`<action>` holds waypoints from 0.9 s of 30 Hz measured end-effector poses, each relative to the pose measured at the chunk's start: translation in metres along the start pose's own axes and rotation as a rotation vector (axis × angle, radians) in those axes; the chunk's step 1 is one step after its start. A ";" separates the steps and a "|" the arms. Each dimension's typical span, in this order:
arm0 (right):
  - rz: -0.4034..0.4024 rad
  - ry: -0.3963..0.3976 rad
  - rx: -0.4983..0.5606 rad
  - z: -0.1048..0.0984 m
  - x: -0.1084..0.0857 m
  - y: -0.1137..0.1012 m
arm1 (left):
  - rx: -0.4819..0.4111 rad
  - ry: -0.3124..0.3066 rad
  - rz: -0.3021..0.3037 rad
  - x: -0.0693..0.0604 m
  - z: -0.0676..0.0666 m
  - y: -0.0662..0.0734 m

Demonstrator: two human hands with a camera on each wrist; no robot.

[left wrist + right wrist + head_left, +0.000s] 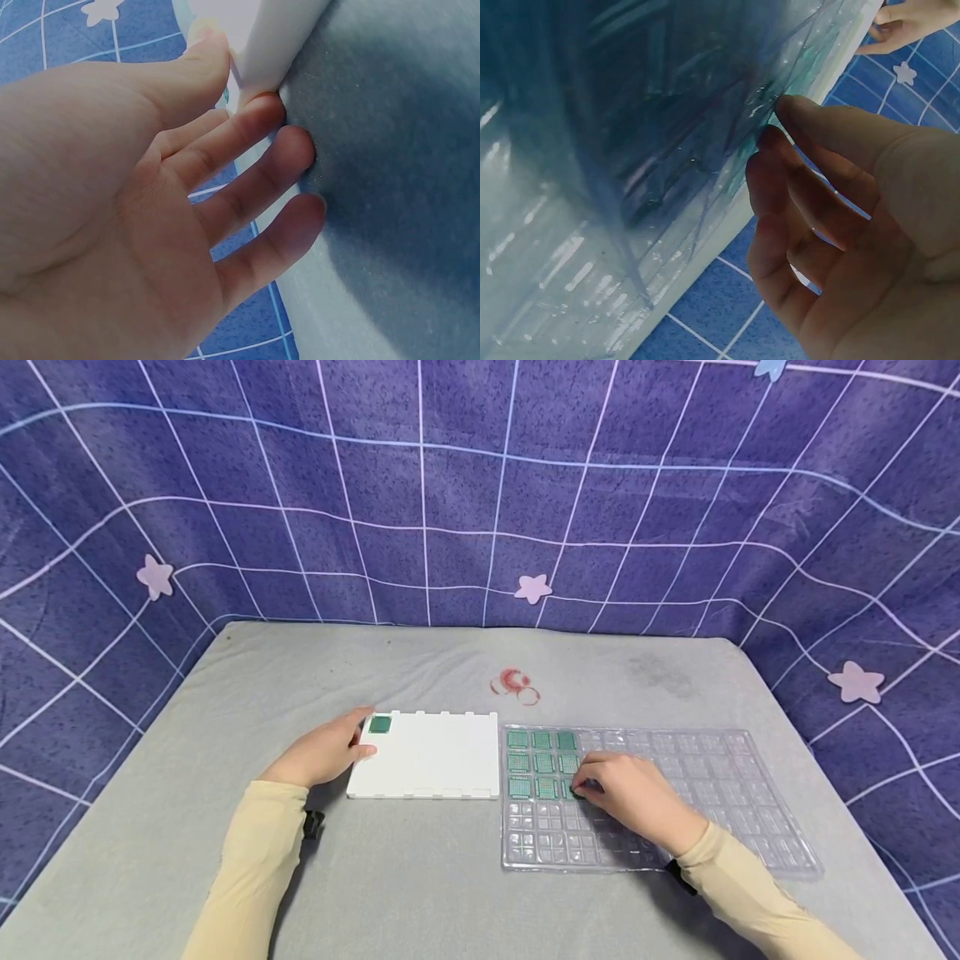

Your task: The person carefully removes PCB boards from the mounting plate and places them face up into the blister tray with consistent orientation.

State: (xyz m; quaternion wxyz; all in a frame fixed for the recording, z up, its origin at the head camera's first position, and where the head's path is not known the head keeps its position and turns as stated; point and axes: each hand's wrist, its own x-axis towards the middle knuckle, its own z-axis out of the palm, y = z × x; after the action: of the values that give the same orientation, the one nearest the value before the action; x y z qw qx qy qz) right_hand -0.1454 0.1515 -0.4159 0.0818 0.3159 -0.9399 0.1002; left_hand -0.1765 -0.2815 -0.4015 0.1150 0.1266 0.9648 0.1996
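My left hand (322,753) holds the left edge of a flat white tray (435,760), thumb on top and the other fingers along its side. In the left wrist view, the thumb and a finger meet the white tray's corner (262,52). One small green circuit board (380,724) lies in the tray's far left corner. My right hand (633,792) is over a clear plastic tray (697,768), pinching a small green circuit board (567,790) at one pocket. The fingertips partly hide that piece; in the right wrist view it is dark and blurred.
Several more green circuit boards (543,763) sit in the left columns of the clear tray, which stands right beside the white tray. Grey cloth (420,877) covers the table, with a red mark (514,680) behind the trays. A blue patterned curtain (465,493) encloses the back and sides.
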 end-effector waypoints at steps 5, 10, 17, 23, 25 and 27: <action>0.003 0.005 -0.009 0.000 -0.001 -0.001 | -0.001 0.005 0.005 -0.001 -0.001 0.000; 0.004 0.008 -0.014 0.000 -0.001 -0.001 | -0.007 0.006 0.009 -0.002 -0.001 0.001; 0.005 0.015 -0.030 -0.001 -0.001 -0.003 | -0.006 0.007 0.007 -0.001 -0.001 0.000; 0.005 0.017 -0.041 -0.003 -0.001 -0.006 | -0.012 0.006 0.005 0.000 0.000 -0.001; 0.004 0.022 -0.049 -0.003 -0.002 -0.007 | -0.014 0.002 0.004 0.000 0.000 -0.001; 0.003 0.033 -0.058 -0.003 -0.002 -0.007 | -0.016 -0.001 -0.003 -0.001 -0.001 0.000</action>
State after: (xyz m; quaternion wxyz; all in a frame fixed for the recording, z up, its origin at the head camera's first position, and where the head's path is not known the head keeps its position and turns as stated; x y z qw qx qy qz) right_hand -0.1390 0.1477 -0.4128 0.1065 0.3101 -0.9415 0.0782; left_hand -0.1758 -0.2818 -0.4006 0.1170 0.1245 0.9633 0.2071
